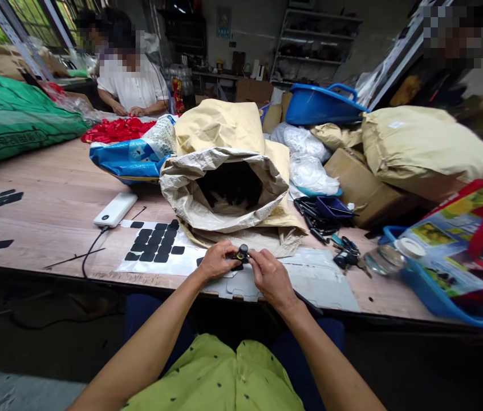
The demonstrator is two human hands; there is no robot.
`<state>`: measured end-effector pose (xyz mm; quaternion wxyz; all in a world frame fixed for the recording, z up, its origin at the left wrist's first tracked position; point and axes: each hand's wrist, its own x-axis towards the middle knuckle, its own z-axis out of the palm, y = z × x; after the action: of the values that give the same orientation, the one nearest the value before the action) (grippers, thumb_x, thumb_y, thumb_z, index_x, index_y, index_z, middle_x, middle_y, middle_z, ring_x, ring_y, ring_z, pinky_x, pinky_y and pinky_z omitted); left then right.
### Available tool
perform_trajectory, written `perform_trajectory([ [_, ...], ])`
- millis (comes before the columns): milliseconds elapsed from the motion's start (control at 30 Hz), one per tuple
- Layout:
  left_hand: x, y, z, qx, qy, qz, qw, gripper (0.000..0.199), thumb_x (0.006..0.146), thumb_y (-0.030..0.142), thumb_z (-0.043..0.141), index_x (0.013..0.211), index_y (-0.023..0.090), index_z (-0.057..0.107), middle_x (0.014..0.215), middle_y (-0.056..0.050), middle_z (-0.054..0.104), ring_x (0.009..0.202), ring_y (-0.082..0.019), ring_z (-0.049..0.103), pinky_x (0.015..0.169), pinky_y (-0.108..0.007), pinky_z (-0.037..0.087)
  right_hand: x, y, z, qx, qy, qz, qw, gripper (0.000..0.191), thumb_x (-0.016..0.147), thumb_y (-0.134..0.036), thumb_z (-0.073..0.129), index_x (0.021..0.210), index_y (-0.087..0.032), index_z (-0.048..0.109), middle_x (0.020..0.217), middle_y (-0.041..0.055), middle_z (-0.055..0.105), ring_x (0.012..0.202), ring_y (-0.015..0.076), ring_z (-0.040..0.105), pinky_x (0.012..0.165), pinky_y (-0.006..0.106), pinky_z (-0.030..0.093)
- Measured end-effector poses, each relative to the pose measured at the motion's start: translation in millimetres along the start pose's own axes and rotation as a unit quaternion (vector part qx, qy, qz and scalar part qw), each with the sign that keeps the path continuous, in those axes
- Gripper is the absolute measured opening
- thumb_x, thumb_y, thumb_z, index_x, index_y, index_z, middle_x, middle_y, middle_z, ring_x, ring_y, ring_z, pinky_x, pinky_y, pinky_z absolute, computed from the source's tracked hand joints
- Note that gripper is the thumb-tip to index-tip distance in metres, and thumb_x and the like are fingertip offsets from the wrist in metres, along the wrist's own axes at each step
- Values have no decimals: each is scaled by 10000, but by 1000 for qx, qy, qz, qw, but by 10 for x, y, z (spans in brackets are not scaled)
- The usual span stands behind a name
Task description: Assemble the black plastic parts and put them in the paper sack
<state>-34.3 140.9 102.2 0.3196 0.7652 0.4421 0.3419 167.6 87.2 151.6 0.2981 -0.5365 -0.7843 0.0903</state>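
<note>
Near the table's front edge, my left hand pinches a small black round part with a yellowish ring on it. My right hand is closed at the part's right side, its thumb and finger pressed together; whatever they hold is too small to make out. Beneath both hands lies a pale grey sheet. Just beyond them a paper sack lies with its mouth toward me and dark pieces inside. Left of my hands, rows of black rounded-square pads sit on a white sheet.
A white power bank with a cable lies at left, near a blue bag and red items. To the right are black tools, keys, a clear jar and a blue basin. A person sits across the table.
</note>
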Motion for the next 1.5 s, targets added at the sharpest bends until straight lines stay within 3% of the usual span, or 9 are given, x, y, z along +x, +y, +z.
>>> perform_trajectory([
  [467,9,36,-17,8,-1,-18,1000,179,734,221,783,912,210,785,813,0,621,781,-156,594,711,-247,441,-65,186,-146,-14,34,34,999,301,1021,-294,456,1169,-219,706,957,58,672,902,185,641,844,288,488],
  [600,8,77,-32,34,-4,-7,999,197,730,224,786,926,208,770,837,-6,630,798,-165,596,730,-257,446,133,370,-195,-44,63,48,996,291,1000,-304,484,1157,-233,719,982,59,678,924,194,621,839,298,469],
  [767,8,87,-33,58,-9,4,998,262,724,283,828,969,216,764,847,-5,625,798,-171,591,742,-268,447,332,724,-68,-104,21,67,992,243,953,-261,540,1087,-241,742,938,46,647,909,193,576,808,295,432],
  [1067,25,29,-59,63,-36,9,997,192,885,373,689,977,215,748,863,-20,616,869,-192,591,782,-288,433,271,890,178,-187,53,32,981,215,956,-261,539,1094,-209,696,972,62,602,913,205,487,839,301,358],
  [1233,-107,344,-126,20,-36,44,998,275,990,412,540,1054,204,708,970,-59,686,929,-215,605,875,-335,445,281,855,154,-193,47,41,979,181,947,-256,555,1061,-203,686,971,63,593,929,209,482,832,302,351],
  [1300,-322,555,-80,1,-69,68,995,287,996,429,532,1100,221,701,995,-68,708,931,-219,621,891,-340,449,279,843,144,-198,46,40,978,168,951,-260,555,1045,-207,683,971,63,592,927,211,483,826,305,350],
  [1367,-616,685,49,-16,-160,101,982,301,1001,449,519,1146,255,697,997,-65,726,934,-222,643,898,-337,453,274,836,140,-203,46,40,977,156,955,-263,554,1034,-212,679,970,62,594,925,212,486,822,308,349],
  [1433,-909,645,257,-19,-271,102,957,314,995,471,512,1174,290,697,1002,-54,742,942,-231,667,898,-339,463,270,834,144,-205,49,41,977,150,956,-259,553,1028,-213,676,970,63,595,925,215,488,819,312,349],
  [1500,-1115,423,500,-11,-333,12,943,323,974,486,521,1187,320,698,1039,-42,752,970,-249,686,888,-351,488,269,835,149,-205,52,41,977,146,954,-252,554,1025,-213,674,968,65,594,926,218,488,816,315,351],
])
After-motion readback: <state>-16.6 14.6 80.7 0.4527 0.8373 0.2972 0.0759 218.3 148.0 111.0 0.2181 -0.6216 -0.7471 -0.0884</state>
